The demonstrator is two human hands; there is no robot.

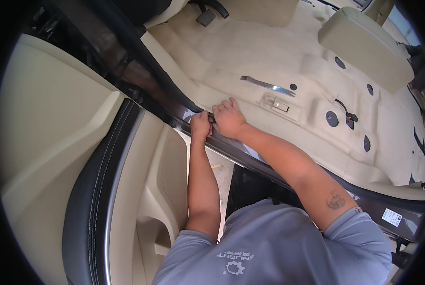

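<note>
Both my hands are at the door sill of a car with a cream interior. My left hand (200, 124) is closed on the black rubber seal (181, 97) along the sill's edge, its thumb partly hidden. Just right of it, my right hand (228, 118) grips the same edge, with bent fingers over the cream sill trim (170, 57) and thumb out of clear sight. A silver forked pry tool (268, 86) lies on the cream floor covering beyond my hands, near a small recessed latch fitting (280, 107).
An open door panel (46, 109) stands at my left. Pedals (205, 17) are at the top, and a cream padded piece (364, 45) is at the upper right. A wire connector (351, 118) pokes from the floor covering (241, 57), among several dark round openings.
</note>
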